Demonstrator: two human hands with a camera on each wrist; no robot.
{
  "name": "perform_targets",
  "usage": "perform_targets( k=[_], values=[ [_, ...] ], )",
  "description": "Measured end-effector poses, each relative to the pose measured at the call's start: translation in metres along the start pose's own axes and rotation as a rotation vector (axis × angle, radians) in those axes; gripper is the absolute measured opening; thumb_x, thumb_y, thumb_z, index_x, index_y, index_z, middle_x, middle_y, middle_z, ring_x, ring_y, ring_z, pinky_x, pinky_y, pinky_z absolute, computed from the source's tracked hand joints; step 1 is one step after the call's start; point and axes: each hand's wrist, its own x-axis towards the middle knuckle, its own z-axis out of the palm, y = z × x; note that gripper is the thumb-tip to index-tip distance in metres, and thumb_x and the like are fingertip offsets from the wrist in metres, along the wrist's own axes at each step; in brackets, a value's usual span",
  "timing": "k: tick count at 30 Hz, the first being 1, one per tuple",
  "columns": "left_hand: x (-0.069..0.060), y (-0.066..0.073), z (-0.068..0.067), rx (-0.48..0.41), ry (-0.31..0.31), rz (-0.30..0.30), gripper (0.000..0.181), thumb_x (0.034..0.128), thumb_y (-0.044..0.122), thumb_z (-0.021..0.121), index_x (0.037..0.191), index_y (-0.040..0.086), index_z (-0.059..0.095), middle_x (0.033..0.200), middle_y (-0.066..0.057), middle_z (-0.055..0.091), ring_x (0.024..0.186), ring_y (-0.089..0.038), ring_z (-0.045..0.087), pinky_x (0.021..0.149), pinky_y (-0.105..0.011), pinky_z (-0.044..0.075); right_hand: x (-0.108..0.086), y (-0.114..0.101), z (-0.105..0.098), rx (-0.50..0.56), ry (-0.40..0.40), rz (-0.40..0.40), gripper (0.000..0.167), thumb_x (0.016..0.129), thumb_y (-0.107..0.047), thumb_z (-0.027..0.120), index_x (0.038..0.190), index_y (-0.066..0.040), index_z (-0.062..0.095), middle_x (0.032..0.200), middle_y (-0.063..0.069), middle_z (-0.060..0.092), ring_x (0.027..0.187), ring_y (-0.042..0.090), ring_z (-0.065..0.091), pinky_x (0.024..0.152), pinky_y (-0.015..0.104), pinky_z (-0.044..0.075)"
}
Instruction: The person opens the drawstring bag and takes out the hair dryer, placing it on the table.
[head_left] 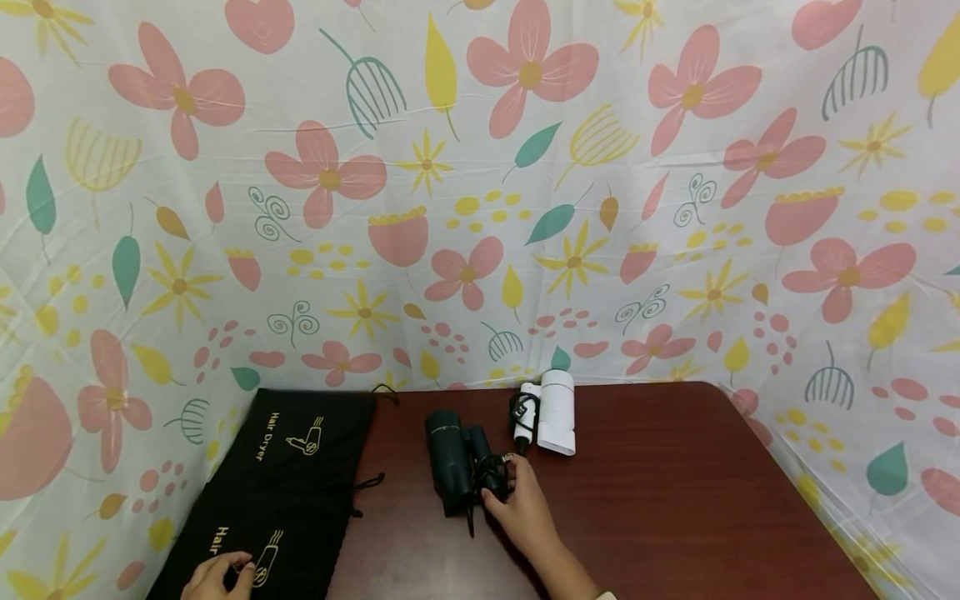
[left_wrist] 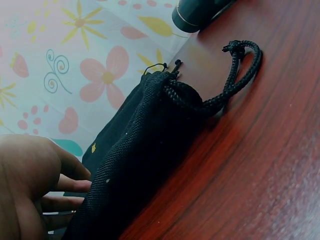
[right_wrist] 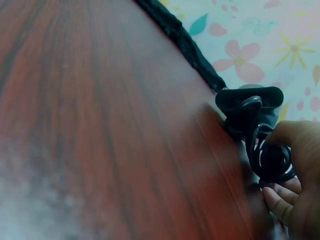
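Observation:
A dark green hair dryer (head_left: pixel 448 462) lies folded on the table, its black cord (head_left: pixel 491 473) bundled about the handle. My right hand (head_left: pixel 525 508) grips that handle and cord bundle, with thumb and fingers on either side; in the right wrist view the fingers (right_wrist: pixel 281 202) curl under the coiled cord. Over the nearer black drawstring bag (head_left: pixel 300 533), my left hand (head_left: pixel 217 577) has its fingers loosely bent and holds nothing. From the left wrist view, those fingers are beside the bag's edge (left_wrist: pixel 130 155); whether they touch it I cannot tell.
Behind the right hand is a white hair dryer (head_left: pixel 557 412) with its cord wrapped round the handle. Another black bag (head_left: pixel 315 429), printed "Hair Dryer", lies at the back left. A flowered cloth (head_left: pixel 465 208) hangs along the brown table's (head_left: pixel 675 492) back and sides.

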Motion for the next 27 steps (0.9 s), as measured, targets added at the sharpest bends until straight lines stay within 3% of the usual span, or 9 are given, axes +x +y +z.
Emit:
perform_targets(
  k=[18,27],
  values=[
    [-0.002,0.001,0.001,0.011,0.01,-0.002,0.024,0.0901,0.019,0.063,0.104,0.001,0.07,0.129,-0.028,0.053,0.118,-0.048,0.049,0.098,-0.063,0.04,0.01,-0.007,0.012,-0.033,0.153,0.028,0.052,0.082,-0.017,0.083,0.123,-0.005,0.053,0.099,0.008,0.065,0.084,0.015,0.062,0.071,0.03,0.052],
    [-0.002,-0.002,0.003,0.011,0.014,0.004,0.024,0.0896,0.019,0.064,0.104,0.0,0.071,0.129,-0.028,0.053,0.119,-0.048,0.048,0.099,-0.063,0.039,0.015,-0.009,0.016,-0.041,0.189,0.057,0.054,0.086,-0.021,0.081,0.127,-0.004,0.052,0.107,0.011,0.064,0.091,0.02,0.065,0.077,0.037,0.055]
  ],
)
